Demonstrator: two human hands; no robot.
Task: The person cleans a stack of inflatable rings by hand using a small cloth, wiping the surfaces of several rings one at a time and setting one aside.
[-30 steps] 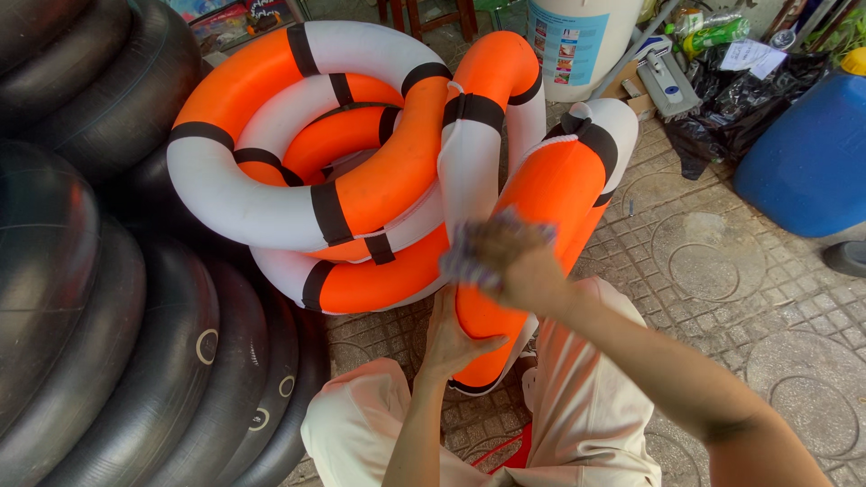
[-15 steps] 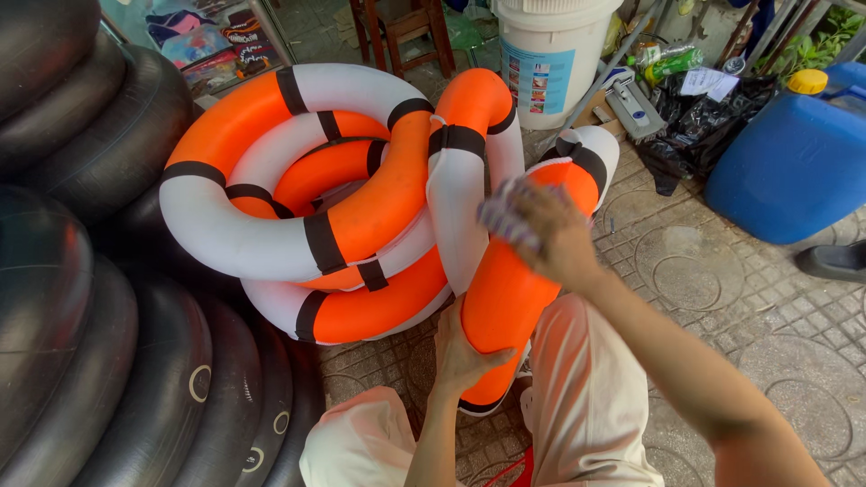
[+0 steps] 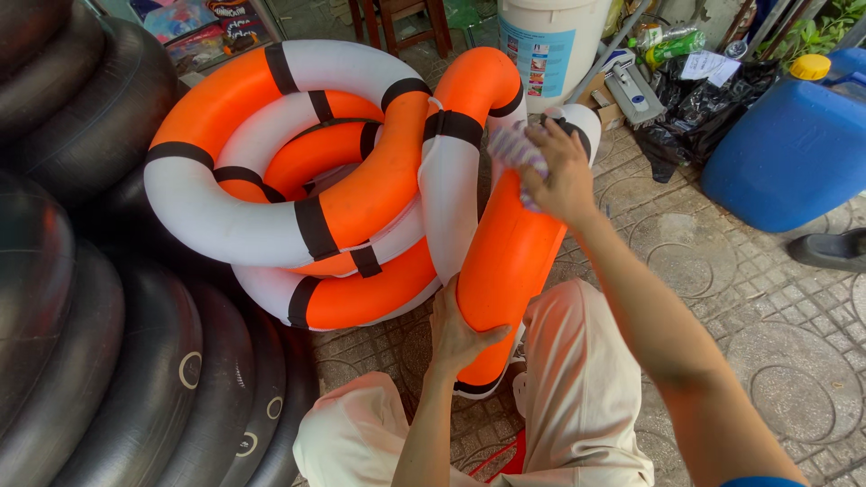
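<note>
The person sits low on the paved floor (image 3: 722,298) with an orange and white swim ring (image 3: 505,261) standing upright between the knees. The left hand (image 3: 460,334) is wrapped around the ring's lower orange stretch, fingers curled tight on it. The right hand (image 3: 559,171) is up near the ring's top, closed over a bunched pale cloth (image 3: 514,149) that is pressed against the ring where orange meets white; how firmly it bears down I cannot quite tell.

Just to the left, touching the held ring, a pile of matching orange and white rings (image 3: 298,189) with black bands leans in a heap. Along the left edge of the floor stands a row of black inner tubes (image 3: 117,361). Beyond the rings, toward the far edge, sit a white bucket (image 3: 550,45) and a black plastic bag (image 3: 695,117), and at the far right corner a blue jerrycan (image 3: 794,144) with a yellow cap.
</note>
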